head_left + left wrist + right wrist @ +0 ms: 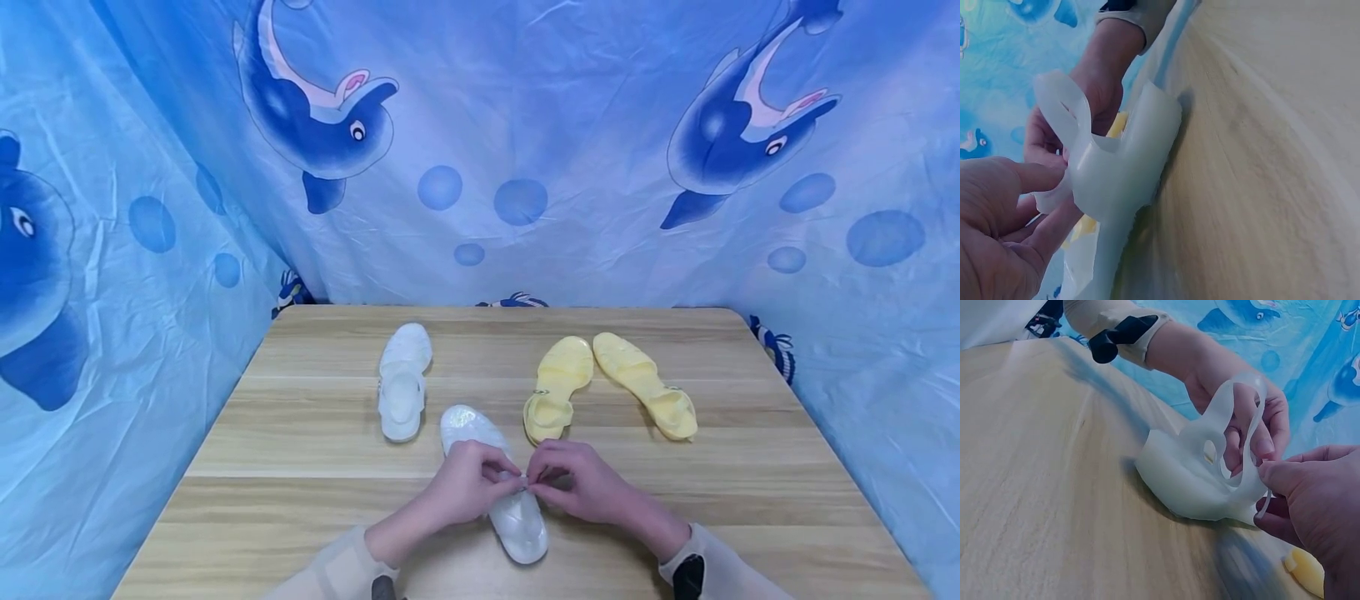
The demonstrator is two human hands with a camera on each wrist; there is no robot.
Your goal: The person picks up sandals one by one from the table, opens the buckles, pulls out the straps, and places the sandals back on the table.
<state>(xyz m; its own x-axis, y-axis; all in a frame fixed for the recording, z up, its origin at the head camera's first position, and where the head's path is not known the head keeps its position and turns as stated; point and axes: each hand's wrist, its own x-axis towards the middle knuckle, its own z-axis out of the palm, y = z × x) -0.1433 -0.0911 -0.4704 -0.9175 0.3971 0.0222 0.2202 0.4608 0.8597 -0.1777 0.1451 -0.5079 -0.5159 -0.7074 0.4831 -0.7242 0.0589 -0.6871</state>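
A translucent white jelly sandal (521, 529) lies at an angle near the front of the table, toe end away from me. My left hand (467, 482) comes in from its left side and pinches the ankle strap (1254, 431) between thumb and fingers. From the other side my right hand (581, 481) pinches the strap's end, fingertips nearly meeting the left ones. In the left wrist view the sandal's heel cup (1125, 169) stands up beside both hands. The fastening itself is hidden by the fingertips.
Farther back on the left lies the matching white sandal (403, 375). Two yellow sandals lie beyond my right hand: one fairly straight (566, 367), the other slanted (637, 379). A blue dolphin-print curtain (480, 125) surrounds the wooden table (315, 500).
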